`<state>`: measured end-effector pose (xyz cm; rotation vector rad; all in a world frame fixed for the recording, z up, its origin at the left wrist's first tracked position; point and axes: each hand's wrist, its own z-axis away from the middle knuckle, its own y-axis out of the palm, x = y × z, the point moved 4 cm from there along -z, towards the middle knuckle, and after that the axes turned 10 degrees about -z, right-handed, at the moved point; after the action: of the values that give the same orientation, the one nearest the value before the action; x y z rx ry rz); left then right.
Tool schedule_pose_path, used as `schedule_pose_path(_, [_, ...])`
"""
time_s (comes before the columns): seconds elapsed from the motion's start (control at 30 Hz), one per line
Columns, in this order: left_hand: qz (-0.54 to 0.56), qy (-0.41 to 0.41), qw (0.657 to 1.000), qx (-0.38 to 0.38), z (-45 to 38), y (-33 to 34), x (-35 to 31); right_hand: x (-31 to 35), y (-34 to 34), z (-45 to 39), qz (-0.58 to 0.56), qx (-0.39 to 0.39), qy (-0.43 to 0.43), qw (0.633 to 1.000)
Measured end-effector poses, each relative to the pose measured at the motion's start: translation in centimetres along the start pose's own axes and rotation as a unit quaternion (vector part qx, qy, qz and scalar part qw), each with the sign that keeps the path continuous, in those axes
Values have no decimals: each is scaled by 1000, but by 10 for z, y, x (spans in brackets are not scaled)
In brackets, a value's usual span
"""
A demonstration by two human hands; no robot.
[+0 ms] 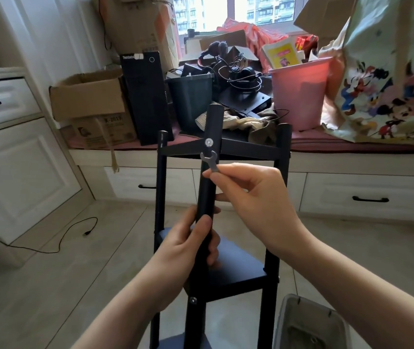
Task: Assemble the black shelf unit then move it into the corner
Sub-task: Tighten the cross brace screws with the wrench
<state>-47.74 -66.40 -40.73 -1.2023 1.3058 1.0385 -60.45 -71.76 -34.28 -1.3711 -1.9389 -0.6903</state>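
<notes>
My left hand point(190, 245) is wrapped around the near post point(207, 187) of the black shelf unit point(238, 270), which stands on the floor at the centre of the frame. My right hand point(256, 197) pinches a small flat spanner point(210, 161), its open end just below the silver bolt point(209, 142) on that post, apparently not quite on it. A pink bin point(299, 94) sits upper right.

Shelf unit point(238, 270) on floor point(49, 285) before window bench point(351, 144), computer tower point(145, 96) left of bucket point(299, 94).
</notes>
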Motion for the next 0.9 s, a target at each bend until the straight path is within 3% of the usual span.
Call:
schedule_pose_path(0.3, [37,-12,999,12,0,5,-5,1,-7,-1,12,4,13,1000])
schedule_pose_path(0.43, [23,-14,1000,-4,-3,0,-5,-9,-19,-1,-17,-33,70,997])
schedule_pose_path(0.67, [12,-10,1000,5,0,-4,-5,-24,-26,2,76,-29,189,979])
schedule_pose_path(0.9, [24,-25,999,28,2,-3,-3,-20,-21,-9,104,-26,182,978])
